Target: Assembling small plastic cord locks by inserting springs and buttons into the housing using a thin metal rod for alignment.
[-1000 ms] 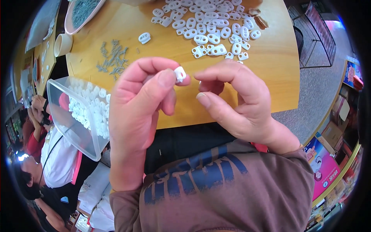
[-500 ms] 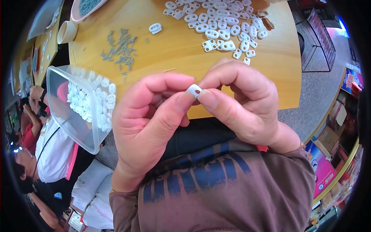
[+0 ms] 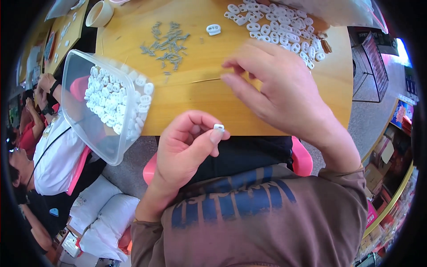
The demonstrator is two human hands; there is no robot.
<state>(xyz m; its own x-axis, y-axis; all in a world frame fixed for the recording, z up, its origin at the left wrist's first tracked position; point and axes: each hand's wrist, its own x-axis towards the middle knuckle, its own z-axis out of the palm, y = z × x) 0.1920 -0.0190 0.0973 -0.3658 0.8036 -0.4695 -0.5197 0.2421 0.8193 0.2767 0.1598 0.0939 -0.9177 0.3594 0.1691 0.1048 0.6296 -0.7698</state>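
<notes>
My left hand, near the table's front edge, pinches a small white plastic cord-lock piece between thumb and fingers. To the right and farther out, my right hand hovers over the table, blurred at the fingers, with thumb and fingers apart and nothing visible in them. Just left of its thumb lies a thin wooden stick. A scattered cluster of small grey metal springs lies farther left. One white two-hole cord lock sits alone beyond them. Past my right hand spreads a heap of white oval cord-lock pieces.
At the left, a tilted clear plastic tub holds many white pieces. A roll of tape stands at the table's far left corner. A clear plastic bag lies at the far right. Another person sits to the left beside white sacks.
My hands have parted. The right has let go of the white piece and swung out over the table; the left has kept it and drawn nearer to me. The view has shifted.
</notes>
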